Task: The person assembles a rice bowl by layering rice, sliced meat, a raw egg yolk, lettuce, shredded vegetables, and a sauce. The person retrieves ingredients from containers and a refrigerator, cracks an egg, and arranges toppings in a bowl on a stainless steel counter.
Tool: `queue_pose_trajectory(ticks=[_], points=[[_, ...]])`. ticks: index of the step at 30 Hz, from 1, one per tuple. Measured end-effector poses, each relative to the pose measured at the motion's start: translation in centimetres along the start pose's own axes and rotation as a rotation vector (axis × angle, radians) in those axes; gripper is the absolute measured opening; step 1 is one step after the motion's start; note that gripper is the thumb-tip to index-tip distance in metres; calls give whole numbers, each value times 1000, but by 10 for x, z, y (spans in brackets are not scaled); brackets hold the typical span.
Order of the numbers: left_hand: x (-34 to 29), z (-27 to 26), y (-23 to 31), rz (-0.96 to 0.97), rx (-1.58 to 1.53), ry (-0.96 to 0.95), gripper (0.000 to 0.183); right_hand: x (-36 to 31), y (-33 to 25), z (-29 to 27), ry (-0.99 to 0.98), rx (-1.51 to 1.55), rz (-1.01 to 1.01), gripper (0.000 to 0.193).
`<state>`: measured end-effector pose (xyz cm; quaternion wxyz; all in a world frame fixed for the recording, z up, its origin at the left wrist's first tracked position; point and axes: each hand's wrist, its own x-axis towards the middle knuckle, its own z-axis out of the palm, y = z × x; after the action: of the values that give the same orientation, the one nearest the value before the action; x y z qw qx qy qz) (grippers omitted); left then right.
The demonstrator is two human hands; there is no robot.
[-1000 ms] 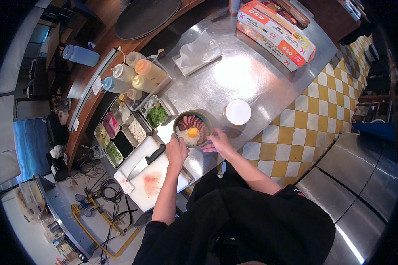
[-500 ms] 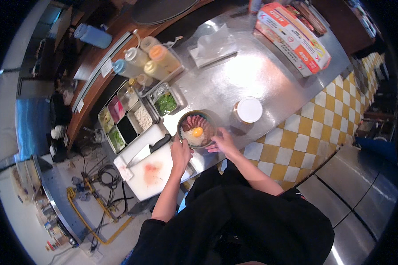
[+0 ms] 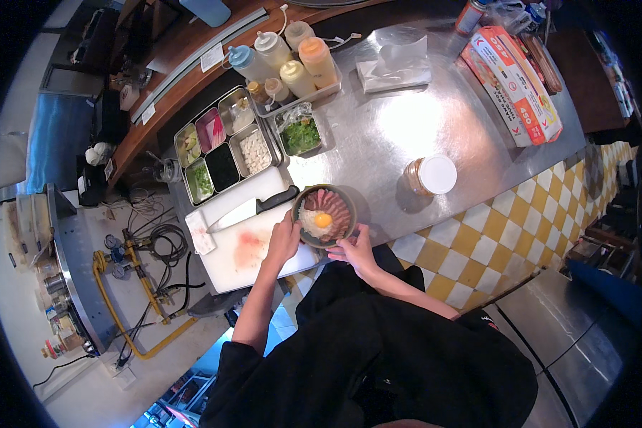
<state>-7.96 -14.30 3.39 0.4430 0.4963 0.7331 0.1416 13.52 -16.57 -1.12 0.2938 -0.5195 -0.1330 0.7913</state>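
Both my hands are around a bowl (image 3: 353, 214) at the near edge of the steel table. Inside it, white rice (image 3: 312, 223) lies on the left, sliced pinkish-red meat (image 3: 339, 207) fans along the top and right, and an orange egg yolk (image 3: 323, 220) rests near the middle. My left hand (image 3: 285, 239) grips the left rim, its fingertips partly hidden. At the lower right rim, my right hand (image 3: 354, 252) has its fingers against the bowl's side. A black-handled knife (image 3: 253, 208) lies on the white cutting board (image 3: 225, 267), its handle end close to the bowl.
Metal pans of toppings (image 3: 225, 165) and a tub of chopped greens (image 3: 299, 134) stand beyond the board. Squeeze bottles (image 3: 296, 78) sit behind them. A white-lidded jar (image 3: 435, 175) is to the right, wrapping sheets (image 3: 392, 71) and a long box (image 3: 513, 85) farther back. A folded cloth (image 3: 200, 232) touches the knife tip.
The view has shifted and the table looks nearer. The bowl has turned a little clockwise and come closer to the knife handle. Both hands stay on it.
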Motion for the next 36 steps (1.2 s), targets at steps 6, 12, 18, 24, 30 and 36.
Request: queue_pose_trajectory(ticks=[6, 12, 18, 24, 30, 36], points=[[3, -5, -13, 48, 52, -15, 36, 3, 12, -3, -39, -72, -8, 47], [-3, -5, -3, 53, 12, 11, 35, 11, 20, -8, -18, -134, -3, 43], [-3, -5, -5, 35, 60, 10, 33, 19, -4, -17, 22, -287, 38, 48], [-6, -2, -2, 25, 36, 38, 33, 30, -21, -26, -62, -241, -25, 62], [-15, -10, 9, -11, 50, 63, 39, 32, -21, -31, -174, -162, 80, 55], [-11, -9, -1, -47, 169, 83, 45, 29, -31, -29, -166, -157, 85, 44]])
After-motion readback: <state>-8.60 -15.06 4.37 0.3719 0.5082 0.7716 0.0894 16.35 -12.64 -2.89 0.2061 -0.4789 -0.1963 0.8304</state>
